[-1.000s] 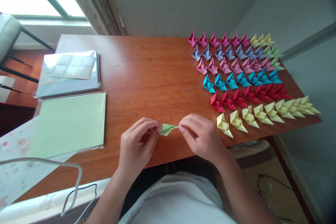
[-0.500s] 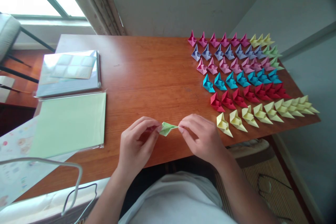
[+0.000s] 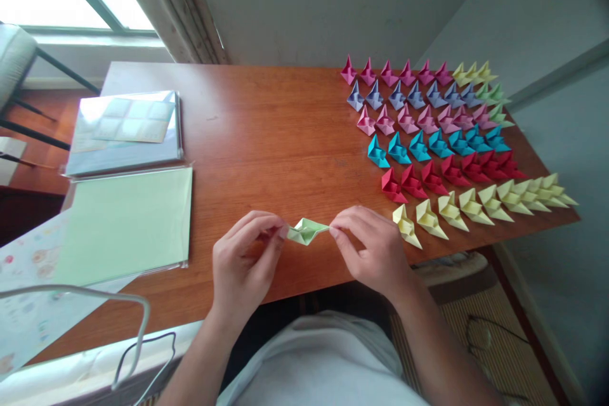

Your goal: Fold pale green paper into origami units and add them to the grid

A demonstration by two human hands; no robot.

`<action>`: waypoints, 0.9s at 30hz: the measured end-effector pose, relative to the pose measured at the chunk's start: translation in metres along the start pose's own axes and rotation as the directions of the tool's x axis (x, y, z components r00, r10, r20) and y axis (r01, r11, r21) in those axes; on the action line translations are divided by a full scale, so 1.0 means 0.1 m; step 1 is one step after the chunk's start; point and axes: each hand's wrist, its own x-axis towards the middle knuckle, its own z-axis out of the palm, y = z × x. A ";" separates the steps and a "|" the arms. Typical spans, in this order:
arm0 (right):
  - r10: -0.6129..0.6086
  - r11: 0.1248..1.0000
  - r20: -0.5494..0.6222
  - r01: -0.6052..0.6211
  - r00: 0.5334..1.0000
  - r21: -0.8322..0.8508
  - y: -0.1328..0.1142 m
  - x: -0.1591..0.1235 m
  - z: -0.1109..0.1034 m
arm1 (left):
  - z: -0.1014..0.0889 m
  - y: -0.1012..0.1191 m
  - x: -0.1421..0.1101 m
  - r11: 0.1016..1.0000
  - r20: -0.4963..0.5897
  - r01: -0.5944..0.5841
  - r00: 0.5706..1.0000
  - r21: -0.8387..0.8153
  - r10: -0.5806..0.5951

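Observation:
A light green folded paper boat (image 3: 307,230) is stretched between my two hands near the front edge of the table. My left hand (image 3: 247,260) pinches its left tip between thumb and fingers. Its right tip is pinched by my right hand (image 3: 368,247). The middle of the boat is spread, showing a paler inner fold. Just right of my right hand, a row of pale yellow paper boats (image 3: 431,219) begins. Behind it stand rows of red boats (image 3: 413,181) and blue boats (image 3: 419,146).
Farther back are pink boats (image 3: 407,118), lavender boats (image 3: 397,96) and magenta boats (image 3: 368,72). On the left lie a pack of light green paper (image 3: 128,222) and a clear-wrapped pack (image 3: 85,133). A bent pale tube (image 3: 145,314) rises at the lower left.
My hands have moved slightly apart. The green paper boat between them has opened wider and now shows more of its inside. The rows of boats are unchanged.

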 end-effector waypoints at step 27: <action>-0.006 0.996 -0.055 0.011 0.998 0.093 0.03 -0.01 0.06 | -0.03 -0.09 0.01 0.999 0.012 0.016 1.000 -0.039 -0.016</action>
